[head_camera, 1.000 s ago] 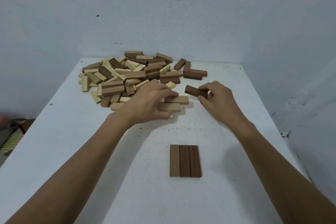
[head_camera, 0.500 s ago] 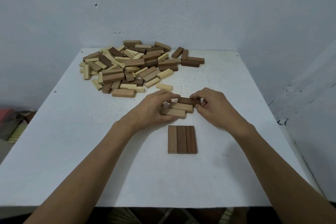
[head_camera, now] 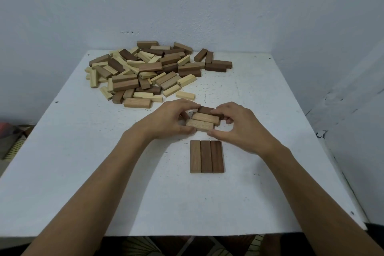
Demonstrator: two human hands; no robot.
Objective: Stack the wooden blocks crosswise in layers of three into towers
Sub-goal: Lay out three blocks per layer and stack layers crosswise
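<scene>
Three brown blocks (head_camera: 207, 156) lie side by side on the white table (head_camera: 104, 172), forming a flat layer. Just beyond it, both hands hold a row of three blocks (head_camera: 204, 121) lying crosswise: two light ones in front and a dark one behind. My left hand (head_camera: 168, 119) grips the row's left ends. Its right ends are gripped by my right hand (head_camera: 239, 126), with the thumb at the front. A large pile of light and dark blocks (head_camera: 145, 68) lies at the table's far left.
A single light block (head_camera: 185, 95) and a tan block (head_camera: 137, 103) lie loose between the pile and my hands. Walls close in behind and to the right of the table. The table's front edge is near me.
Both hands have drawn the three gathered blocks together and toward the flat layer. The dark block in my right hand now sits against the two light ones.
</scene>
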